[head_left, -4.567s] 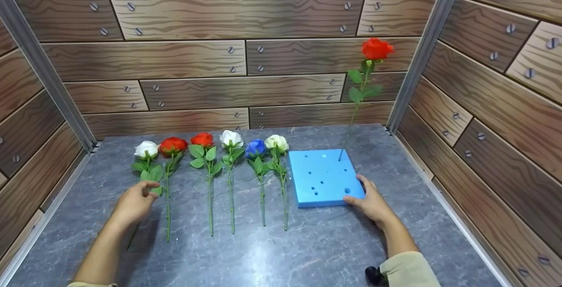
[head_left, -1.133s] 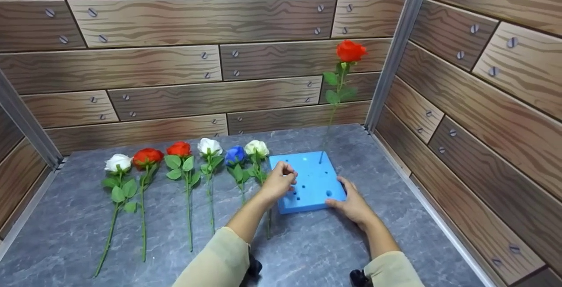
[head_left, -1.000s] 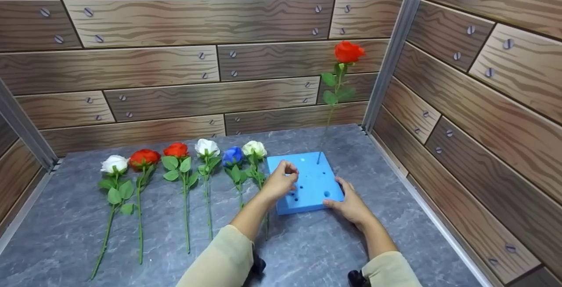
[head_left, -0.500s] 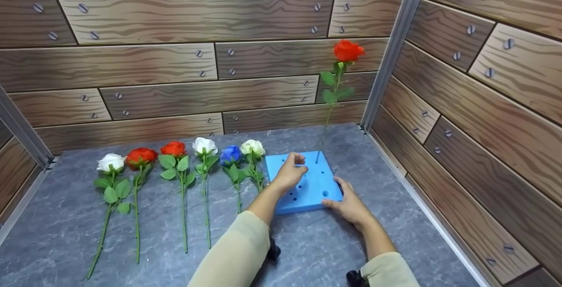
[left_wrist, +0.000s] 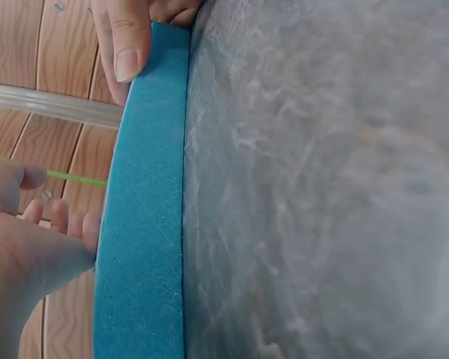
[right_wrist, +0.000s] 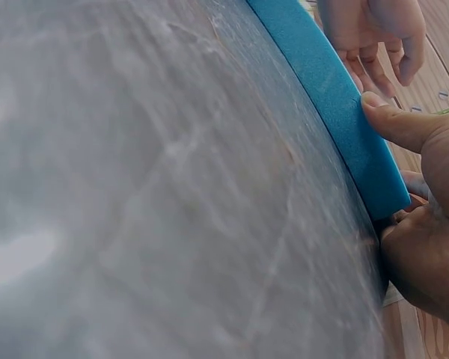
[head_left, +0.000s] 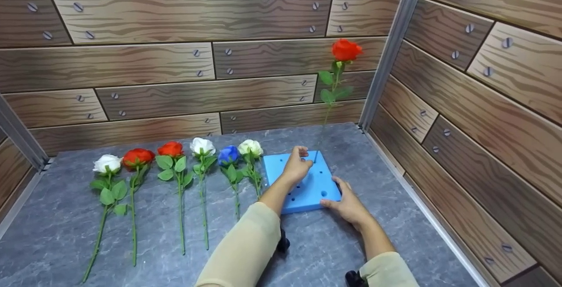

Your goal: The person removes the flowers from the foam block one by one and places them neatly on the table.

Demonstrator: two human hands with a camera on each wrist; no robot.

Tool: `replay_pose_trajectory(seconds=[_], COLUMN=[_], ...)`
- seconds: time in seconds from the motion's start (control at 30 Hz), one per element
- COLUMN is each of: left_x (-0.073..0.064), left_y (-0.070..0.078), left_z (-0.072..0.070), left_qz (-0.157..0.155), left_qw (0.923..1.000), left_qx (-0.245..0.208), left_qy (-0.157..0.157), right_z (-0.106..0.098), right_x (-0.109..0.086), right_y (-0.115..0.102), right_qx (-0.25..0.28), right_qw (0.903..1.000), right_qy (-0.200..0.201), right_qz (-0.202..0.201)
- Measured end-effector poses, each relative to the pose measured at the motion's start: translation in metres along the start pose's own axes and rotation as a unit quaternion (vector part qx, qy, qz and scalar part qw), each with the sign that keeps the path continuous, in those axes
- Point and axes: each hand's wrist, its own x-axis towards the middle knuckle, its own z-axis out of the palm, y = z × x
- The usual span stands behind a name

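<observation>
A blue foam block (head_left: 309, 195) with several holes lies on the table at the right of the head view. One red rose (head_left: 346, 50) stands upright in it near the back edge, leaning slightly right. My left hand (head_left: 298, 164) is over the block, fingers loosely bent and holding nothing, fingertips close to the left of the rose's stem (head_left: 317, 157). At the block's near right corner my right hand (head_left: 349, 206) grips it, thumb on the front edge and fingers along the right side. In the right wrist view that thumb (right_wrist: 400, 123) presses the block's edge.
Left of the block several roses lie in a row, stems toward me: a white rose (head_left: 106, 164), two red ones, another white rose (head_left: 202, 146), a blue rose (head_left: 228, 155) and a cream rose (head_left: 250, 148). Wood-patterned walls (head_left: 153, 59) enclose the grey table (head_left: 153, 234).
My left hand has come from beside the leftmost white rose over to the block, lately shifting right and away toward the standing rose's stem. The right hand keeps its grip. The head view has turned rightward.
</observation>
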Motion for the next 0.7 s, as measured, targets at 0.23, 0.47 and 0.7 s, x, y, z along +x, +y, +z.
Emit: replay_pose_trajectory(seconds=[0.23, 0.47, 0.7], left_x=[0.007, 0.016, 0.029], left_y=[-0.001, 0.000, -0.007], left_z=[0.005, 0.016, 0.030], left_qz=[0.002, 0.008, 0.022], left_qw=[0.9999, 0.9998, 0.9979], left_qx=[-0.001, -0.013, -0.034], left_qy=[0.012, 0.017, 0.050], right_z=[0.004, 0.004, 0.001], right_x=[-0.001, -0.002, 0.000], right_y=[0.001, 0.002, 0.000], right_qx=[0.005, 0.009, 0.011], right_qw=[1.0000, 0.9999, 0.9999], right_qy=[0.001, 0.009, 0.004], right_qz=[0.003, 0.005, 0.002])
